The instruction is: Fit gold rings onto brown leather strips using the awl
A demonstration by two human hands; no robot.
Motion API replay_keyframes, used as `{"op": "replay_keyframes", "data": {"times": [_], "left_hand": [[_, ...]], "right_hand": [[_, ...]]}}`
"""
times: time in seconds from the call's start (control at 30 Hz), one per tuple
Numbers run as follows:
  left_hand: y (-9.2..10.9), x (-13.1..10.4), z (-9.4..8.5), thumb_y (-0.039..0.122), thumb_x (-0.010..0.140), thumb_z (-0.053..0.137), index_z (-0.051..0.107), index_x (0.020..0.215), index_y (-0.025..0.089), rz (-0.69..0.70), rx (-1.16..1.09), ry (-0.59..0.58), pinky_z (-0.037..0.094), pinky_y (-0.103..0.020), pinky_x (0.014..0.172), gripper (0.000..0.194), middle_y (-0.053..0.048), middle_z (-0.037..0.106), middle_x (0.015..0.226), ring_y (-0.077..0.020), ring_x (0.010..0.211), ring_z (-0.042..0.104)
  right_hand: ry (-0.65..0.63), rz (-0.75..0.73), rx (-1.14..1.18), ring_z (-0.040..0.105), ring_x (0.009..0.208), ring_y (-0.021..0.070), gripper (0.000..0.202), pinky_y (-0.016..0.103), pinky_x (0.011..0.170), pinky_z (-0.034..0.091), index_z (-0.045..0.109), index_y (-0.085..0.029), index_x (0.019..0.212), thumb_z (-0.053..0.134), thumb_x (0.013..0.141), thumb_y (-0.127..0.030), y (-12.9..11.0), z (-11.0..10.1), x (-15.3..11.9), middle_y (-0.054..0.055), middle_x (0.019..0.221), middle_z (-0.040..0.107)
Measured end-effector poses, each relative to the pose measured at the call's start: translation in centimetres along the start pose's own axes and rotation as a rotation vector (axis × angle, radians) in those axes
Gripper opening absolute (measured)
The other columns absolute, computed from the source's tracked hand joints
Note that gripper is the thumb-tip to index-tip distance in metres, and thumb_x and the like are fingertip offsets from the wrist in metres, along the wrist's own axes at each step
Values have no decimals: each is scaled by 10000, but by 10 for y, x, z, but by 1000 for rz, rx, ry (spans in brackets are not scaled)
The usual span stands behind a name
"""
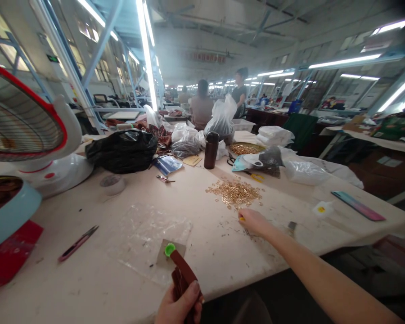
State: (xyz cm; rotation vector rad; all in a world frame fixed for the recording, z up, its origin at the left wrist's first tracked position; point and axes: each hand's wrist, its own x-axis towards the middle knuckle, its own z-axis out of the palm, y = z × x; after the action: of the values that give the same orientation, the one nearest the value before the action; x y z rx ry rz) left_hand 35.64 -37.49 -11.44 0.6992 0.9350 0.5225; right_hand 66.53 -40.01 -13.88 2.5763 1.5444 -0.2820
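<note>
Near the front edge of the table, my left hand [184, 302] is closed around brown leather straps [185, 266], one of them pointing up and away. The tip of that strap meets a small green cap [169, 249], which sits on a grey square piece [162, 259]. My right hand [253, 221] reaches over the table with its fingers pinched together, just in front of a loose pile of gold metal rings [238, 191]. A bit of yellow shows at those fingertips; what they grip is too small to make out.
Thread snips [77, 244] lie at left, near a fan [54, 168] and a pale blue bowl [15, 216]. Clear plastic film [135, 238] covers the table's middle. Behind stand a black bag [123, 150] and dark bottle [211, 150]; a phone [357, 206] lies right. People sit and stand farther back.
</note>
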Motion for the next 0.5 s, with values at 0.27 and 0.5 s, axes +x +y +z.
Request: {"op": "replay_keyframes", "data": {"times": [0.27,0.5], "left_hand": [[-4,-20,-12,457,462,799,560,601,129,78,44,-40,313,-184,361,429,12,577,456,-63,348,457],[-5,-40,-12,484,428,800,566,596,124,80,28,-36,293,-178,367,462,8,586,454,-59,339,453]], "right_hand": [[-32,62,66,590,874,195,207,380,752,501,563,-138,1052,533,897,-271,1,2,1,66,1046,583],[13,49,179,589,870,195,214,376,746,502,558,-137,1061,538,893,-268,3,0,-11,69,1050,578]]}}
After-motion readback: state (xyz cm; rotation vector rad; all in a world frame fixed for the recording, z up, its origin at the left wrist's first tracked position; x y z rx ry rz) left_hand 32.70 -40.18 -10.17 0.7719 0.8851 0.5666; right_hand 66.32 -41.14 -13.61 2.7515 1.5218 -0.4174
